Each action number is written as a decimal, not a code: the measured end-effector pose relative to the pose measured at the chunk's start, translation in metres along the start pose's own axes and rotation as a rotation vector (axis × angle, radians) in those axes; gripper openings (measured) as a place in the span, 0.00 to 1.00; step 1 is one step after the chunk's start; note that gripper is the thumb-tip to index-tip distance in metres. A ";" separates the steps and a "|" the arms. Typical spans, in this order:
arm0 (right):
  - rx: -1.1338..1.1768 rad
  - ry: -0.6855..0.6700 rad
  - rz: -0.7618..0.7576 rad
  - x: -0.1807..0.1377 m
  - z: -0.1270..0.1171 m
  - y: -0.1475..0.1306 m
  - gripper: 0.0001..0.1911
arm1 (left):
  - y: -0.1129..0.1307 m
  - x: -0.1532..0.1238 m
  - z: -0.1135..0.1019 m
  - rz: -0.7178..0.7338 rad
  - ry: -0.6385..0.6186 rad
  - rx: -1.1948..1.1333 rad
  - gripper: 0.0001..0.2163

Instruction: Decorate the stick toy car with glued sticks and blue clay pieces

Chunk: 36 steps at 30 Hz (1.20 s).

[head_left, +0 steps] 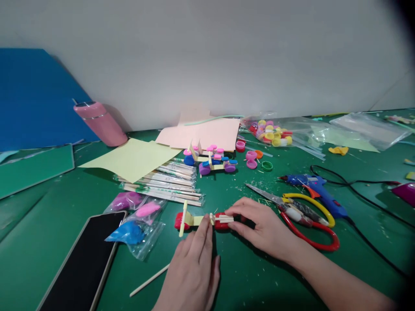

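Observation:
A small toy vehicle (196,220) of pale craft sticks lies before me, with red wheels or caps at both ends and an upright pale stick (183,218) crossing its left end. My left hand (194,263) holds it steady, fingers extended and together, fingertips pressed on its middle beside a short post (212,218). At the right end, my right hand (256,226) pinches a few short pale sticks (225,219) between thumb and fingers, over the red piece (221,225). My fingers hide part of the frame and of the red piece.
Scissors (266,193) and a blue glue gun (317,190) with its cord lie right. Left are a phone (81,259), clay bags (136,229), wrapped sticks (162,185) and a loose stick (149,280). Behind stand similar toy vehicles (217,166), bottle caps (251,160) and a pink tumbler (102,125).

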State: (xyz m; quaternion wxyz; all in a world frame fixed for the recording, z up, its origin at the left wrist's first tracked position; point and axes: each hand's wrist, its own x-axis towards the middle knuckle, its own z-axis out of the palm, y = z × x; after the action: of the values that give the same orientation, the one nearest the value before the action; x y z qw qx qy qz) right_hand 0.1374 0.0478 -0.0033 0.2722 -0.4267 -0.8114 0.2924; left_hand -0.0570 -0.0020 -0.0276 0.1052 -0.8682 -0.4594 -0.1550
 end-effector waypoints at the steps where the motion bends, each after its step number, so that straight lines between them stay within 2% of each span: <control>1: -0.004 0.003 0.000 0.000 0.000 0.000 0.10 | 0.000 -0.001 0.000 0.005 -0.002 -0.001 0.23; 25: -0.005 0.032 -0.018 0.000 0.003 0.000 0.10 | -0.003 0.004 -0.003 0.029 -0.015 0.022 0.22; 36: 0.019 0.026 -0.004 0.000 0.002 -0.001 0.10 | -0.001 0.003 -0.004 0.033 -0.062 0.043 0.23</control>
State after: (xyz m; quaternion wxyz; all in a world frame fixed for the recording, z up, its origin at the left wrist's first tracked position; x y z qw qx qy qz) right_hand 0.1351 0.0470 -0.0038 0.2872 -0.4262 -0.8059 0.2938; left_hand -0.0574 -0.0002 -0.0230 0.1121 -0.8775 -0.4515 -0.1166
